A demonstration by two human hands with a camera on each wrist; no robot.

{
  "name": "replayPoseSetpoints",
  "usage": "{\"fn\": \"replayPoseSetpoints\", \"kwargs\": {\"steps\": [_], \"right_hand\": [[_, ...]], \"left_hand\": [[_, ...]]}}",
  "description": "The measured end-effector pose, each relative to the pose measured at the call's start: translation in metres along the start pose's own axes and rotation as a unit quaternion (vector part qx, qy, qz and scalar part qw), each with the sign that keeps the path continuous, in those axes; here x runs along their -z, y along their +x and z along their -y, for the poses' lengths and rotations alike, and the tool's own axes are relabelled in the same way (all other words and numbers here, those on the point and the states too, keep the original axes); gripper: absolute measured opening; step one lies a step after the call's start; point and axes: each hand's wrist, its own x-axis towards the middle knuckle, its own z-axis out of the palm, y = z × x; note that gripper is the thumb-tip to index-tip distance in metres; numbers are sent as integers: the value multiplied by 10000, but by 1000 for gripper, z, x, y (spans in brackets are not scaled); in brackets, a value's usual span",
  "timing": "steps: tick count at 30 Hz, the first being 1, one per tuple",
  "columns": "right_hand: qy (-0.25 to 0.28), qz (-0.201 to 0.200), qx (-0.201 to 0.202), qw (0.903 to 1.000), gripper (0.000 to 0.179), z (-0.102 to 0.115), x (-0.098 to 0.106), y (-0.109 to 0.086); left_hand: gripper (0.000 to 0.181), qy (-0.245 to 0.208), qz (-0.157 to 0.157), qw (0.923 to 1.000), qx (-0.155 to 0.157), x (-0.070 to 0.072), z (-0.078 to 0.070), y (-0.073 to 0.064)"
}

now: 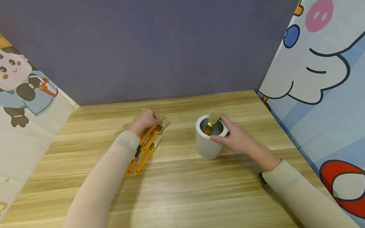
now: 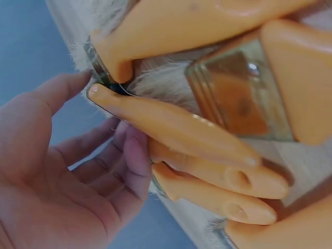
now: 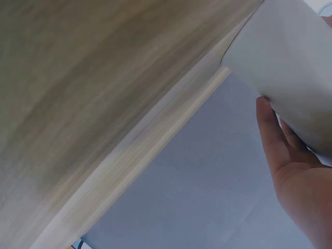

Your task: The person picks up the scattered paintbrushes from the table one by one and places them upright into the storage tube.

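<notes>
At the left of the table in the head view, my left hand [image 1: 144,121] reaches over a pile of paintbrushes [image 1: 147,154] with orange handles, metal ferrules and pale bristles. In the left wrist view, the thumb and fingers of that hand [image 2: 78,181] close around one paintbrush [image 2: 176,127] near its ferrule. My right hand [image 1: 239,136] grips a white cup [image 1: 206,147], thumb on the near side of the rim and fingers on the far side. One paintbrush [image 1: 213,118] stands in the cup, bristles up. The right wrist view shows the hand [image 3: 295,176] against the cup's side [image 3: 290,57].
The wood-grain table [image 1: 182,196] meets a grey-purple panel [image 1: 159,50] at the back. Printed cartoon panels stand along the left [image 1: 37,110] and right [image 1: 322,126]. Pale bristles show left of the left wrist.
</notes>
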Motion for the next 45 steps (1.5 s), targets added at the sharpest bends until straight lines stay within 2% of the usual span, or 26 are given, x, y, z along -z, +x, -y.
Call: {"fn": "replayPoseSetpoints", "kwargs": {"steps": [6,13,22,26,28,32,37,40,45], "right_hand": [[-14,-17,41,10000,88,1,1,-1],[-155,-16,9,9999,89,2,1,-1],[-210,-58,22,9998,89,3,3,-1],[-197,-66,48,9998,88,2,3,-2],[-187,-68,65,9998,88,2,2,-2],[-209,-52,58,9998,88,3,2,-2],[-223,-55,32,9997,90,4,2,-2],[-203,-66,4,9998,89,4,2,-1],[-164,-18,-47,9999,90,5,2,0]], "left_hand": [[48,124,194,9997,112,3,-8,1],[46,104,338,9991,227,5,-12,-3],[42,-343,80,9991,253,9,-13,-10],[43,-498,16,9986,192,17,-16,-15],[34,-604,-46,9981,138,23,-16,-19],[37,-808,-194,9965,63,35,-17,-22],[29,-1343,-390,9902,-4,54,-24,-34],[43,-1898,-386,9810,-53,66,-30,-42],[40,-2400,-402,9698,-156,80,-38,-49]]}}
